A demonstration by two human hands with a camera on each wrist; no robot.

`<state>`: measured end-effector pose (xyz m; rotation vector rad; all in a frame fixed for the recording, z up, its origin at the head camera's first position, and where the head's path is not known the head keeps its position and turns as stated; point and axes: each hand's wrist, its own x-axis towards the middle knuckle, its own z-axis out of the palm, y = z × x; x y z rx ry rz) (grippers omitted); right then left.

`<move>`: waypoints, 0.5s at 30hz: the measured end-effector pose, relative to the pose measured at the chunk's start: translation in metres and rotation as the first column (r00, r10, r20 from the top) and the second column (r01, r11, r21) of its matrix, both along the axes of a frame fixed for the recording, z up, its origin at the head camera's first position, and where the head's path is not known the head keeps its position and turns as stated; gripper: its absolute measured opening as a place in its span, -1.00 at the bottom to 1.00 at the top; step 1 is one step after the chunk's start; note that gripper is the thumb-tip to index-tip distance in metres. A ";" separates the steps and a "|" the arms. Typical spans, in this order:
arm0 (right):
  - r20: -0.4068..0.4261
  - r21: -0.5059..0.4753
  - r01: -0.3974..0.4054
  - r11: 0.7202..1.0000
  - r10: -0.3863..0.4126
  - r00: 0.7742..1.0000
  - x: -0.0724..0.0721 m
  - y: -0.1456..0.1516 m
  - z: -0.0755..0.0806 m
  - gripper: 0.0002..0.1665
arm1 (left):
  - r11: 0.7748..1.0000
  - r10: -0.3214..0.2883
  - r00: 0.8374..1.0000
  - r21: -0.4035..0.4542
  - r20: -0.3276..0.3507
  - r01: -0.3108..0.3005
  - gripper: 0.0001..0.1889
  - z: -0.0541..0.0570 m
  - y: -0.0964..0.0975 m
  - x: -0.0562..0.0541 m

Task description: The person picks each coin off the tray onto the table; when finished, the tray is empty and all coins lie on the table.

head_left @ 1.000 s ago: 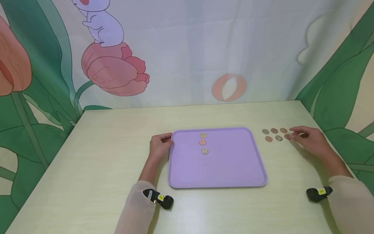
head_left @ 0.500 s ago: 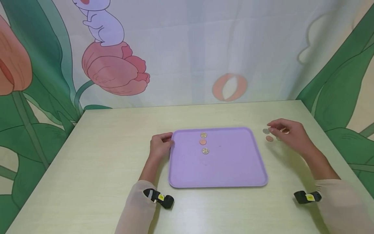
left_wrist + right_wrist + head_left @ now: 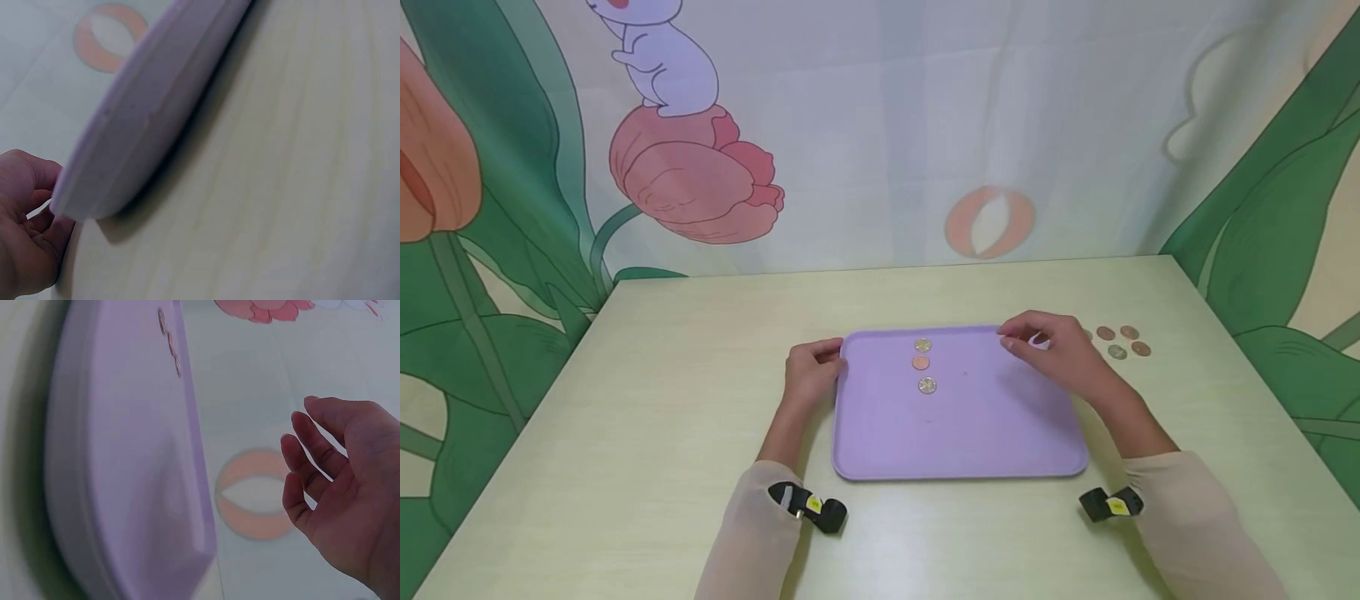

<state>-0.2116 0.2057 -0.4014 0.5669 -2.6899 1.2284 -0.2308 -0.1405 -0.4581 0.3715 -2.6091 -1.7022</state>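
Note:
In the head view, a purple tray (image 3: 985, 433) lies on the table with three coins in a column: a gold-toned coin (image 3: 922, 345), a copper coin (image 3: 921, 362) and a silvery coin (image 3: 927, 386). My left hand (image 3: 811, 377) holds the tray's left edge near the far corner; the left wrist view shows the thumb and fingers at its rim (image 3: 119, 131). Above the tray's far right part hovers my right hand (image 3: 1052, 350), fingers loosely bent. The right wrist view shows no coin between its fingers (image 3: 303, 456).
Right of the tray, several copper and silver coins (image 3: 1117, 352) lie on the pale table (image 3: 700, 375), partly hidden by the right hand. A patterned curtain (image 3: 865, 150) hangs behind the table's far edge. Both wrists wear small black cameras (image 3: 827, 515).
My right hand has moved left from the loose coins to above the tray, leaving the rightmost copper coin on the table. My left hand and the tray have stayed put.

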 end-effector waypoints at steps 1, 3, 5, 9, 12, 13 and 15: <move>0.010 -0.008 -0.017 1.000 0.018 1.000 -0.001 -0.006 -0.002 -0.82 | 1.000 0.000 1.000 0.000 -0.001 0.000 -0.57 0.000 0.000 0.000; 0.035 -0.008 -0.047 0.999 0.048 0.998 -0.002 -0.017 -0.005 -0.82 | 1.000 0.001 1.000 -0.001 -0.001 -0.001 -0.58 0.000 0.000 0.000; 0.068 -0.003 -0.081 0.997 0.081 0.994 -0.003 -0.029 -0.008 -0.81 | 1.000 0.001 1.000 0.000 0.002 -0.001 -0.58 0.001 0.000 0.000; 0.126 -0.006 -0.168 0.986 0.167 0.978 -0.007 -0.049 -0.019 -0.79 | 1.000 0.003 1.000 -0.002 0.005 -0.003 -0.57 0.000 0.000 0.000; 0.153 -0.024 -0.232 0.973 0.233 0.960 -0.011 -0.060 -0.027 -0.78 | 1.000 0.007 1.000 -0.002 0.003 -0.007 -0.57 0.000 0.000 0.000; 0.162 -0.029 -0.248 0.968 0.249 0.955 -0.012 -0.063 -0.029 -0.77 | 1.000 0.006 1.000 -0.002 0.003 -0.006 -0.57 -0.001 0.000 0.000; 0.184 -0.026 -0.269 0.963 0.269 0.945 -0.014 -0.067 -0.033 -0.75 | 1.000 0.005 1.000 -0.003 0.003 -0.005 -0.57 0.000 0.000 -0.001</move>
